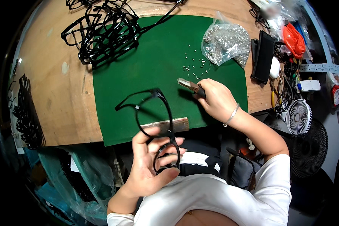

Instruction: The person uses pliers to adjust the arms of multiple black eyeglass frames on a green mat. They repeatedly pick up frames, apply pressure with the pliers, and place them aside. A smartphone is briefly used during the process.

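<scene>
My left hand (pixel 145 164), palm turned up near the mat's front edge, grips a black eyeglass frame (pixel 169 107) by its lower part. One temple of the frame extends to the far left over the green mat (pixel 139 71). In my right hand (pixel 219 100) are pliers (pixel 192 86), their jaws pointing left above the mat, apart from the frame. Whether anything sits in the jaws is too small to tell. Beyond them lie several tiny metal pieces (pixel 198 78), spilled near a clear plastic bag (pixel 224 41) full of similar ones.
A ridged block (pixel 182 124) rests at the mat's front edge, partly behind the frame. Black eyeglass frames (pixel 107 35) are heaped at the far left, and black temples (pixel 25 113) along the table's left side. A dark phone-like device (pixel 263 56) and a white fan (pixel 299 117) stand right.
</scene>
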The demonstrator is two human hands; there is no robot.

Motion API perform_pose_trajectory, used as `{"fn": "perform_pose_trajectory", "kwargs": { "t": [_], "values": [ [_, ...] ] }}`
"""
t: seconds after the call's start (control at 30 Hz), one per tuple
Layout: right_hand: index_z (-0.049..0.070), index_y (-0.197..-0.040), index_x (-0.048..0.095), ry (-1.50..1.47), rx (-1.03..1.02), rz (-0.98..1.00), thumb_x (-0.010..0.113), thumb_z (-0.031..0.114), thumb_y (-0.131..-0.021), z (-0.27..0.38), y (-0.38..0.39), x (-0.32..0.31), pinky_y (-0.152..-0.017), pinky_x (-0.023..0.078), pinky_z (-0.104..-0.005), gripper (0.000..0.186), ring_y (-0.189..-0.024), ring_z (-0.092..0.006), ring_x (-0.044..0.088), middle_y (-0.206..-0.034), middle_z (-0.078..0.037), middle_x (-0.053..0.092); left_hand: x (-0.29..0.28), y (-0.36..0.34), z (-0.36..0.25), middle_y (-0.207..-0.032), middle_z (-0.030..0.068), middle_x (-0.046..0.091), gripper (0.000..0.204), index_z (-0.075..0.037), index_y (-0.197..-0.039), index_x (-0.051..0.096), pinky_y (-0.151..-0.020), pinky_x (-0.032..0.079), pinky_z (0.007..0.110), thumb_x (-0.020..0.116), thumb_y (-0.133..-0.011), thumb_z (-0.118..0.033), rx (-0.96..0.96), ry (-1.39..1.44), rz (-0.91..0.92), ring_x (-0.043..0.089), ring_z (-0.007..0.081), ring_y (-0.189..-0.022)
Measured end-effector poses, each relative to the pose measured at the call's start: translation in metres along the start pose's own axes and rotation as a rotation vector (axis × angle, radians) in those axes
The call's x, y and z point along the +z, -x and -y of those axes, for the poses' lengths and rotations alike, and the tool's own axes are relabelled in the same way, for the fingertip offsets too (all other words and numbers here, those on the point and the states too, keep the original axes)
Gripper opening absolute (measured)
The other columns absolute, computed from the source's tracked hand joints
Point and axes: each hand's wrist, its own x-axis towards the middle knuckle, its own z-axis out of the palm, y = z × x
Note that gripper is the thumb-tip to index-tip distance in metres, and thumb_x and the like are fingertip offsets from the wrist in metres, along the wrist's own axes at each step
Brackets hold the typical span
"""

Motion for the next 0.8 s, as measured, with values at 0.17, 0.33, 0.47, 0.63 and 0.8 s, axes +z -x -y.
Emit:
{"fn": "perform_pose_trajectory", "kwargs": {
  "t": [0.17,0.33,0.47,0.63,0.8],
  "values": [
    [0.000,-0.081,0.050,-0.081,0.034,0.071,0.059,0.009,-0.070,0.007,0.003,-0.010,-0.065,0.042,-0.0405,0.017,-0.076,-0.0327,0.053,-0.077,-0.016,0.053,-0.002,-0.002,0.012,-0.095,0.0109,0.052,0.018,0.000,-0.103,0.038,-0.077,0.045,0.027,0.044,-0.086,-0.001,-0.101,-0.103,-0.060,0.057,0.0132,-0.084],
    [-0.001,-0.080,0.052,-0.693,0.109,0.032,0.060,0.008,-0.076,0.053,0.022,-0.033,-0.057,0.044,-0.0312,0.012,-0.064,-0.0200,0.056,-0.069,-0.011,0.054,0.010,-0.008,0.026,-0.096,0.0137,0.054,0.030,0.005,-0.113,0.034,-0.068,0.048,0.024,0.046,-0.086,-0.001,0.073,-0.314,-0.198,0.060,0.0153,-0.076],
    [0.001,-0.082,0.048,-1.105,0.165,-0.042,0.056,0.012,-0.083,0.077,0.030,-0.021,-0.043,0.039,-0.0187,0.014,-0.047,-0.0030,0.048,-0.061,-0.001,0.052,0.025,-0.015,0.033,-0.099,0.0155,0.053,0.050,0.003,-0.125,0.024,-0.074,0.049,0.025,0.047,-0.081,0.008,0.246,-0.256,-0.195,0.059,0.0150,-0.080],
    [0.003,-0.083,0.049,-1.456,0.363,0.122,0.057,0.016,-0.083,0.075,0.029,-0.015,-0.042,0.036,-0.0168,0.016,-0.049,-0.0032,0.046,-0.063,0.001,0.049,0.024,-0.014,0.034,-0.103,0.0181,0.051,0.049,0.001,-0.124,0.024,-0.074,0.048,0.027,0.046,-0.081,0.009,0.223,-0.358,-0.174,0.058,0.0178,-0.083],
    [0.006,-0.082,0.049,-1.625,0.543,0.375,0.058,0.024,-0.083,0.070,0.025,-0.025,-0.043,0.034,-0.0151,0.020,-0.053,-0.0029,0.046,-0.063,0.002,0.049,0.024,-0.012,0.015,-0.103,0.0172,0.050,0.051,0.000,-0.125,0.024,-0.073,0.049,0.026,0.046,-0.080,0.010,0.042,-0.126,-0.111,0.058,0.0157,-0.081]
  ]
}}
